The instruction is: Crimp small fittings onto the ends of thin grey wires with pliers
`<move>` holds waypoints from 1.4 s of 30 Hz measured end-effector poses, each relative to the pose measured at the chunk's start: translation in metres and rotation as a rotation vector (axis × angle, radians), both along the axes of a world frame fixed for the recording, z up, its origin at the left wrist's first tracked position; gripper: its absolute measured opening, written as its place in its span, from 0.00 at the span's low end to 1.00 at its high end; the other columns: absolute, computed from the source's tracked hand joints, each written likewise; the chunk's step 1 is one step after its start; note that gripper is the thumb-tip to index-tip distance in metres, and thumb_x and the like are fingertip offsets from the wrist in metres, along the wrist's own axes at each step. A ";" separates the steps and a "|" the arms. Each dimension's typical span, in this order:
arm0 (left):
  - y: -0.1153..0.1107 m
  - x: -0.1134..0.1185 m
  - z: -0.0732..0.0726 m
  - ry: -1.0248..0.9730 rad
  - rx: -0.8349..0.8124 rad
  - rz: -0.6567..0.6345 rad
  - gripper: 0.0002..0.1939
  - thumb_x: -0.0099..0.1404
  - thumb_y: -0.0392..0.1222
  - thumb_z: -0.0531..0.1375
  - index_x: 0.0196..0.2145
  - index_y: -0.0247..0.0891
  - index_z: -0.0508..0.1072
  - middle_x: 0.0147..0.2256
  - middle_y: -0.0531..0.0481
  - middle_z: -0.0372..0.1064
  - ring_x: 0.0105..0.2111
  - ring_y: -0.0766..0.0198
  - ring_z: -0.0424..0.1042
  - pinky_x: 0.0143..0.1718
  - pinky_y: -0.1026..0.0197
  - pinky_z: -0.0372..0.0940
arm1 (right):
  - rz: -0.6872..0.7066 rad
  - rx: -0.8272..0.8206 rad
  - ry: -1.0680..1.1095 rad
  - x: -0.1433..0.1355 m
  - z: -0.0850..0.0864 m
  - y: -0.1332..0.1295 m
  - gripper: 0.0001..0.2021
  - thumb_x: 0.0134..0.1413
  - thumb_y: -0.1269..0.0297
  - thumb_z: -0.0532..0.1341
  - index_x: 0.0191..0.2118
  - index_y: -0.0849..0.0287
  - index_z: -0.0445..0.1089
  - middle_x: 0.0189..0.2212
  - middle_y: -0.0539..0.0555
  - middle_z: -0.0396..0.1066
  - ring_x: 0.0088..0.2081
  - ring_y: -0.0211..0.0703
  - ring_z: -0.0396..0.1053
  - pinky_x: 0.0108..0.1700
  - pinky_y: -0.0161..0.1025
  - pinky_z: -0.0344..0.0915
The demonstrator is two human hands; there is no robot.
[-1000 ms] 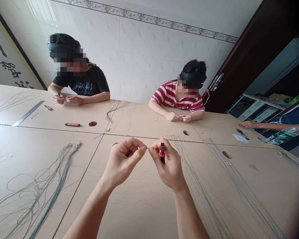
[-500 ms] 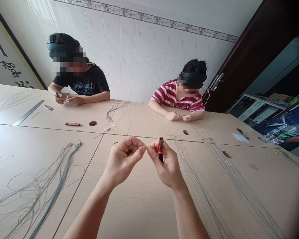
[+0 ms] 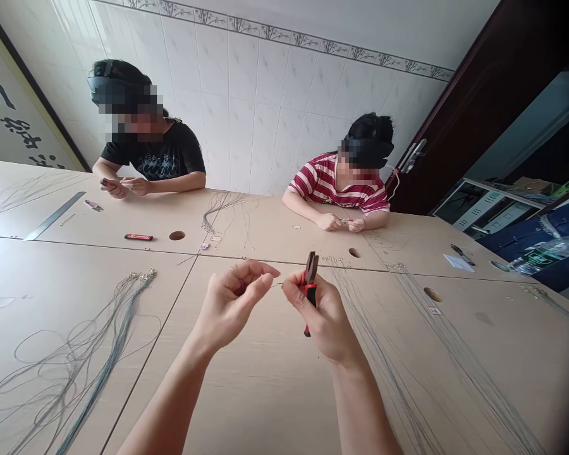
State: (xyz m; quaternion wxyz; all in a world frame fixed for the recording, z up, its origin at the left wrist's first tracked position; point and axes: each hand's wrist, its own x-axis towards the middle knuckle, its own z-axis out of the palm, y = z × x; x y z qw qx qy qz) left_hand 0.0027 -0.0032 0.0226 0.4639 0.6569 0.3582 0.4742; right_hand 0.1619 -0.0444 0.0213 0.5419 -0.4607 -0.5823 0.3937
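Observation:
My right hand (image 3: 320, 309) is wrapped round a pair of pliers (image 3: 310, 278) with red and black handles, jaws upward. Its thumb and forefinger also pinch a short thin thread or wire (image 3: 277, 284) that points toward the other hand. Just to the left, my left hand (image 3: 239, 297) has its fingers curled and the thumb close against the forefinger. Whatever those fingers hold, if anything, is too small to make out. Both hands are above the table (image 3: 260, 385), with a small gap between their fingertips.
Bundles of grey-blue cords with metal ends lie left (image 3: 118, 335) and right (image 3: 384, 354). Farther back are a red and black lighter-like object (image 3: 138, 237), a metal ruler (image 3: 54, 216) and round table holes (image 3: 177, 236). Two people (image 3: 156, 151) sit opposite, working with their hands.
My hands have drawn slightly apart, so the thread shows between them. The pliers have turned in my right hand, and their jaws now show side-on and slightly parted.

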 end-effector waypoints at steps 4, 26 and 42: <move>0.000 -0.002 0.005 0.023 -0.068 0.010 0.10 0.63 0.44 0.57 0.30 0.36 0.75 0.18 0.58 0.48 0.19 0.71 0.44 0.18 0.65 0.42 | -0.049 0.079 -0.065 -0.003 0.001 0.000 0.13 0.62 0.57 0.58 0.29 0.57 0.61 0.22 0.45 0.52 0.23 0.34 0.48 0.26 0.34 0.50; 0.005 0.004 -0.007 0.038 -0.002 -0.074 0.09 0.68 0.44 0.56 0.31 0.37 0.67 0.23 0.57 0.56 0.23 0.70 0.53 0.23 0.66 0.52 | -0.063 0.033 -0.094 -0.006 -0.005 0.006 0.13 0.62 0.56 0.58 0.29 0.57 0.59 0.22 0.45 0.53 0.24 0.35 0.51 0.27 0.34 0.53; 0.002 0.001 -0.001 0.051 0.058 -0.020 0.11 0.68 0.44 0.54 0.37 0.37 0.74 0.20 0.56 0.57 0.20 0.70 0.55 0.20 0.67 0.52 | -0.027 0.032 -0.016 0.000 0.000 0.002 0.14 0.61 0.56 0.59 0.28 0.57 0.61 0.22 0.45 0.51 0.24 0.35 0.49 0.26 0.35 0.51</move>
